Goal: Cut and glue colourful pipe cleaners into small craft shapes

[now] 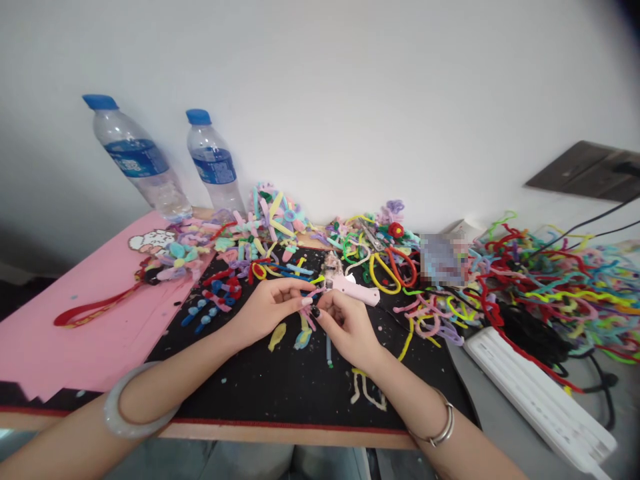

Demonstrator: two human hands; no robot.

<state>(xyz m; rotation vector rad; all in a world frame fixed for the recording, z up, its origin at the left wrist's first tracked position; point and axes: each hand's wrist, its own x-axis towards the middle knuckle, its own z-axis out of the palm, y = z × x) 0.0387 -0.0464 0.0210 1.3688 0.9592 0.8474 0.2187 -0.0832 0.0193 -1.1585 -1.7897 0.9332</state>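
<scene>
Over the black mat [240, 393], my left hand [270, 307] and my right hand [350, 327] meet with their fingertips pinched. Between them are thin pink pipe cleaners [309, 319], partly covered by the fingers. A pale pink glue gun [353, 290] lies just behind my right hand. Below the fingertips, a yellow and blue fuzzy piece [303, 337] and a yellow leaf-shaped piece [277, 337] rest on the mat. Left of my left hand lies a cluster of red and blue pipe-cleaner pieces [215, 297].
Two water bottles [137, 157] [214, 160] lean at the back left wall. Scissors with yellow and red handles [385, 270] lie behind the glue gun. A tangled pipe-cleaner heap [565, 280] and a white power strip [540, 393] occupy the right. Pink sheet [100, 313] covers the left.
</scene>
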